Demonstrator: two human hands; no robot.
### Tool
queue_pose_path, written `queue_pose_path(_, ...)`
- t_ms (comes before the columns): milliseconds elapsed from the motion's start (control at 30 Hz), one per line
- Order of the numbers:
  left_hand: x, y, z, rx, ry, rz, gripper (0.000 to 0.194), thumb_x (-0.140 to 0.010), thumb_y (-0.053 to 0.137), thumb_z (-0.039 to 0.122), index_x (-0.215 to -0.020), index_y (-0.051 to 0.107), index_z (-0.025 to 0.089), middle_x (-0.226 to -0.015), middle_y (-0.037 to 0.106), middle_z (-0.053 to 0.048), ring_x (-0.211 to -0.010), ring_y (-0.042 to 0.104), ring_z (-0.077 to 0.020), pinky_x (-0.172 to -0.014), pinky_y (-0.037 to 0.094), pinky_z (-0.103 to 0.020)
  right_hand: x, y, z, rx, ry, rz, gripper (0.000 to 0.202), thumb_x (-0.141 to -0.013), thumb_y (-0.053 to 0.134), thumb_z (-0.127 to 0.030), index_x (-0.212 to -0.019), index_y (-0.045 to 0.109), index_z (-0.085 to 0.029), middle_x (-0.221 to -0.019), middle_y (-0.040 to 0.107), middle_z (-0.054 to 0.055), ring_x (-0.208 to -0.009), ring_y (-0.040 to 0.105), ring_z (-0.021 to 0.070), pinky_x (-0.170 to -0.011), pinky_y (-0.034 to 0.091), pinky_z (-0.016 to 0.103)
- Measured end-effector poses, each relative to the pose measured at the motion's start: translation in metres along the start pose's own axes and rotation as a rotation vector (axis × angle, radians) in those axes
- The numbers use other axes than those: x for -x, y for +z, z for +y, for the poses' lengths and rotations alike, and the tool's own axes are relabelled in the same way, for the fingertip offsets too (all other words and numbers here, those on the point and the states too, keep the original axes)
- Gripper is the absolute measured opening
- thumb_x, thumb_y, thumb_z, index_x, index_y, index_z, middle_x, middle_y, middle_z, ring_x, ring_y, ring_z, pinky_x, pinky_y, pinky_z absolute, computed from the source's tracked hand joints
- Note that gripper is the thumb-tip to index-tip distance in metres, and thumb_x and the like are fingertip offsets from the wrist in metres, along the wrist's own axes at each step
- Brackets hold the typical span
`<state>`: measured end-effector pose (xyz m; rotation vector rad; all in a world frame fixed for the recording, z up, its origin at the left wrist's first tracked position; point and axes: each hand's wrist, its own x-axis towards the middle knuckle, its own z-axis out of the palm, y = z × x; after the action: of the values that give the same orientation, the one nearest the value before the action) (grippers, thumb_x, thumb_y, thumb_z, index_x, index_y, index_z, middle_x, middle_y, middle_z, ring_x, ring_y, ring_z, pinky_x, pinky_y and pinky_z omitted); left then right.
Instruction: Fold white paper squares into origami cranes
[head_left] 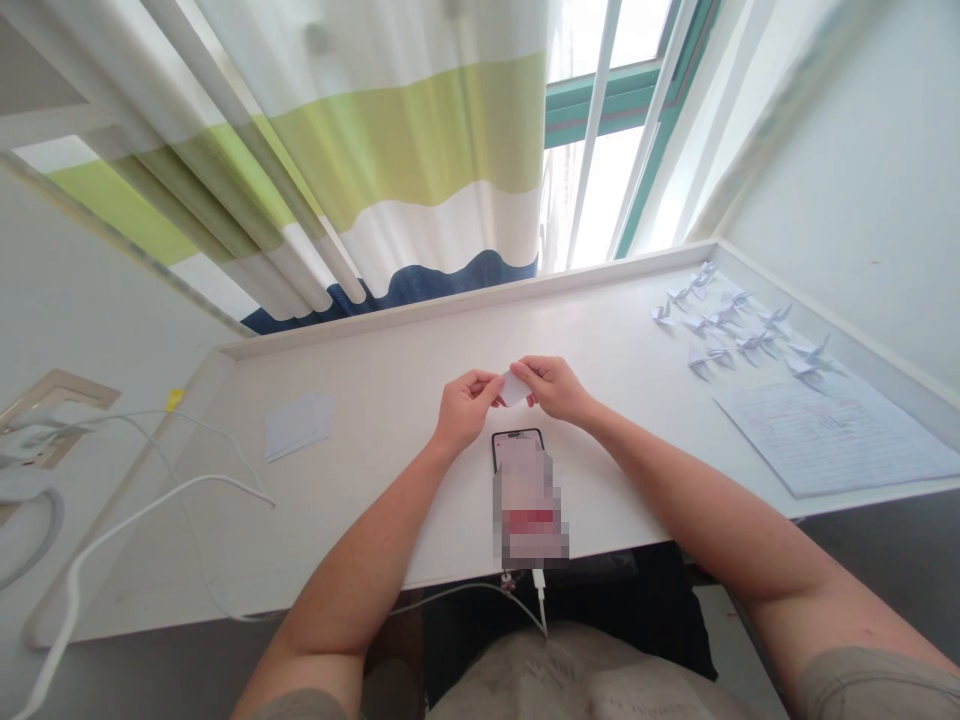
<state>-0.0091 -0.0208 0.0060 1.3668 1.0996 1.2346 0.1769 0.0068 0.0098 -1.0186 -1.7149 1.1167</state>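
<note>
A small folded piece of white paper (514, 387) is pinched between my left hand (463, 407) and my right hand (556, 386), just above the middle of the white table (375, 480). Both hands grip it at its edges with thumb and fingers. Directly below my hands a phone (527, 492) lies flat on the table with its screen lit, and a white cable is plugged into its near end.
A small stack of white paper squares (298, 426) lies to the left. Several folded paper cranes (739, 328) sit at the far right, next to a printed sheet (832, 432). White cables (150, 500) loop over the left side. A striped curtain (360, 180) and window are behind.
</note>
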Motion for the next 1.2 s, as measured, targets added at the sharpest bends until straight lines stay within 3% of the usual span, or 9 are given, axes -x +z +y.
queue_pose_path(100, 0.0, -0.0014, 0.0011, -0.003, 0.003, 0.038, 0.038, -0.085, 0.084, 0.054, -0.083, 0.074, 0.017, -0.071, 0.076, -0.004, -0.064, 0.068, -0.0156, -0.069, 0.058, -0.032, 0.0019, 0.0008, 0.0003, -0.05, 0.045, -0.019, 0.072, -0.095, 0.044, -0.088, -0.073, 0.061, -0.021, -0.052, 0.054, -0.002, -0.046, 0.051, 0.013, -0.047, 0.039, 0.028)
queue_pose_path(300, -0.0011, -0.0035, 0.0035, 0.039, 0.017, 0.111, 0.042, -0.086, 0.081, 0.057, -0.086, 0.072, 0.017, -0.075, 0.077, -0.006, -0.069, 0.073, -0.0186, -0.069, 0.06, -0.034, 0.007, 0.0007, 0.0005, 0.002, 0.018, -0.062, 0.065, -0.089, 0.06, -0.085, -0.072, 0.058, -0.022, -0.056, 0.06, -0.002, -0.049, 0.053, 0.0129, -0.052, 0.041, 0.027)
queue_pose_path(633, -0.0003, -0.002, 0.0039, 0.091, -0.013, 0.065, 0.04, -0.087, 0.079, 0.057, -0.085, 0.069, 0.018, -0.076, 0.075, -0.004, -0.071, 0.075, -0.0187, -0.072, 0.062, -0.035, 0.0053, -0.001, -0.0018, -0.174, -0.014, -0.12, 0.067, -0.099, 0.053, -0.077, -0.064, 0.063, -0.02, -0.054, 0.064, 0.002, -0.057, 0.058, 0.0154, -0.071, 0.05, 0.032)
queue_pose_path(733, -0.0008, -0.0029, 0.0033, 0.062, 0.004, 0.076, 0.039, -0.088, 0.079, 0.055, -0.084, 0.069, 0.017, -0.074, 0.075, -0.004, -0.07, 0.073, -0.0185, -0.071, 0.062, -0.035, 0.0043, -0.0008, -0.0002, -0.194, 0.005, -0.132, 0.065, -0.098, 0.054, -0.078, -0.07, 0.064, -0.02, -0.057, 0.064, 0.002, -0.056, 0.059, 0.0153, -0.067, 0.051, 0.032)
queue_pose_path(933, -0.0018, -0.0048, 0.0026, 0.033, -0.023, 0.059, 0.036, -0.087, 0.079, 0.052, -0.084, 0.072, 0.016, -0.074, 0.076, -0.005, -0.068, 0.073, -0.0182, -0.07, 0.061, -0.034, 0.0031, 0.0, 0.0019, -0.165, 0.031, -0.03, 0.058, -0.094, 0.063, -0.077, -0.079, 0.062, -0.021, -0.064, 0.068, 0.001, -0.053, 0.06, 0.0138, -0.058, 0.051, 0.03)
queue_pose_path(1200, -0.0024, -0.0072, 0.0035, -0.002, 0.008, 0.048, 0.044, -0.086, 0.081, 0.06, -0.086, 0.076, 0.017, -0.073, 0.076, -0.005, -0.062, 0.067, -0.0157, -0.063, 0.058, -0.031, 0.0057, -0.0002, 0.0002, -0.201, 0.03, -0.153, 0.056, -0.095, 0.063, -0.077, -0.083, 0.06, -0.022, -0.063, 0.068, -0.001, -0.046, 0.059, 0.0126, -0.052, 0.051, 0.029)
